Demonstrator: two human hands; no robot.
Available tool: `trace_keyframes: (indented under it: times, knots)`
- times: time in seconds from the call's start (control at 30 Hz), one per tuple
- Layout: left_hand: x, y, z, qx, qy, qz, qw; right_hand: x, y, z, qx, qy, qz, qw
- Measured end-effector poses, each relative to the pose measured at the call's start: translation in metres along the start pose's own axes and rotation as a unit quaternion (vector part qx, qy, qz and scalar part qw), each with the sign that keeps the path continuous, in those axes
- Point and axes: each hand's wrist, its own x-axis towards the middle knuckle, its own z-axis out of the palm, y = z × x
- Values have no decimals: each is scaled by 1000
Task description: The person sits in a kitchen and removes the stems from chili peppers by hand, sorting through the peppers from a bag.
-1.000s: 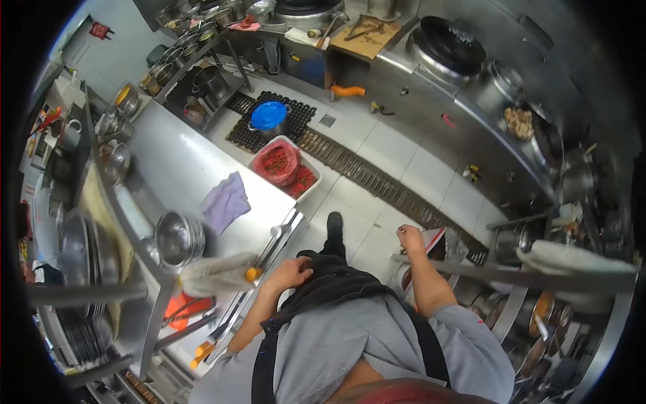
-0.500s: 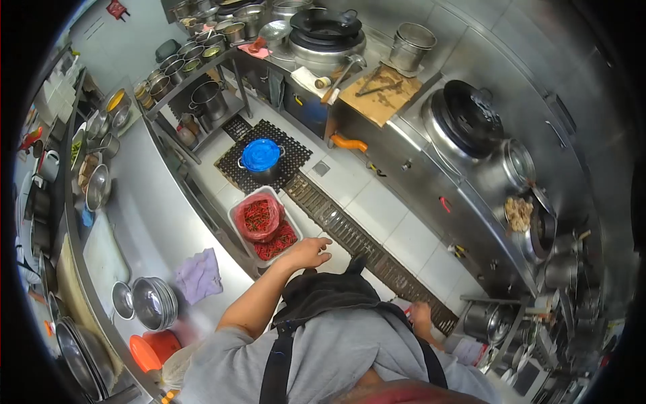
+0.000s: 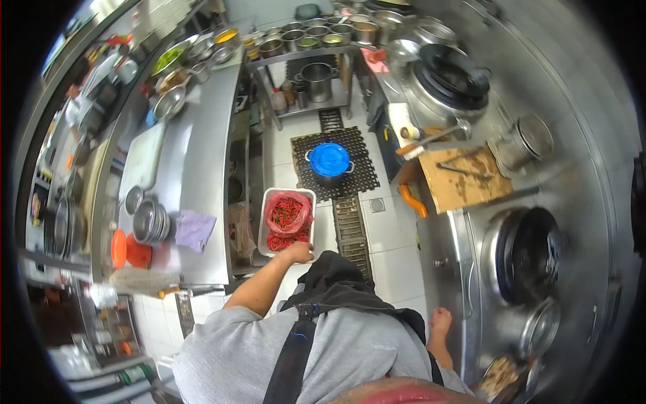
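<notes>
My left hand [image 3: 299, 252] is just above the front edge of a white plastic tub [image 3: 264, 236] on the floor, its fingers curled in. Whether it touches the rim I cannot tell. In the tub sits a pink plastic bag [image 3: 270, 217] opened at the top, full of red chillies [image 3: 289, 210], and more loose chillies [image 3: 277, 242] lie in front of it. Low at my right side hangs my right hand [image 3: 441, 318], closed, with nothing visible in it. Beyond the tub stands a pot with a blue cover [image 3: 330, 159] on a black perforated mat [image 3: 363, 176].
Along the left runs a steel counter [image 3: 202, 128] with stacked metal bowls [image 3: 149, 222], a purple cloth [image 3: 194, 231] and a white cutting board [image 3: 142, 155]. Woks [image 3: 535, 256] line the right-hand range. A drain grate [image 3: 350, 232] runs down the floor.
The view has swung round so the aisle now lies straight ahead. My left hand's fingers, stretched out before, are now curled. The right hand shows more fully.
</notes>
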Motion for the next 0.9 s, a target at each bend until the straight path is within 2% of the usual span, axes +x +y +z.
trace_keyframes:
  times: [0.07, 0.1, 0.17, 0.2, 0.23, 0.27, 0.3, 0.33, 0.37, 0.4, 0.43, 0.47, 0.5, 0.57, 0.63, 0.7, 0.83, 0.9]
  knots:
    - [-20, -14, -22, -53, 61, -43, 996, 61, -24, -9, -157, 51, -157, 974]
    - [-28, -22, -31, -65, 98, -56, 991, 80, -39, -6, -161, 46, -175, 970]
    - [-40, -40, -56, -117, 200, -168, 958, 117, -75, 0, -196, 19, -186, 963]
    - [-41, -56, -66, -123, 285, -207, 928, 122, -97, 6, -193, -4, -192, 962]
    - [-42, -73, -72, -128, 364, -244, 890, 123, -117, 16, -230, -8, -239, 943]
    - [-43, -94, -79, -106, 444, -241, 856, 120, -140, 25, -268, -13, -284, 921]
    - [-45, -109, -88, -81, 519, -238, 817, 126, -158, 42, -247, -20, -313, 917]
    - [-43, -125, -102, -90, 528, -275, 798, 131, -179, 58, -261, -41, -366, 892]
    - [-43, -134, -115, -98, 535, -311, 780, 109, -217, 60, -200, -115, -357, 905]
    - [-41, -141, -120, -105, 538, -318, 774, 104, -241, 87, -241, -78, -313, 916]
    - [-35, -148, -131, -81, 554, -376, 738, 115, -266, 103, -243, -75, -324, 911]
    - [-29, -155, -144, -54, 564, -432, 701, 121, -284, 114, -242, -129, -371, 887]
    - [-25, -157, -159, -57, 564, -436, 698, 123, -300, 124, -240, -184, -412, 860]
    - [-23, -157, -179, -101, 474, -524, 701, 97, -358, 126, -229, -201, -407, 861]
    - [-14, -169, -190, -106, 461, -545, 692, 89, -422, 136, -218, -217, -411, 858]
    - [-16, -170, -198, -112, 447, -570, 681, 88, -466, 150, -297, -202, -441, 823]
    - [-23, -167, -209, -113, 428, -574, 689, 77, -542, 177, -271, -256, -469, 801]
    - [-20, -173, -197, -101, 478, -534, 690, 86, -566, 204, -333, -253, -542, 729]
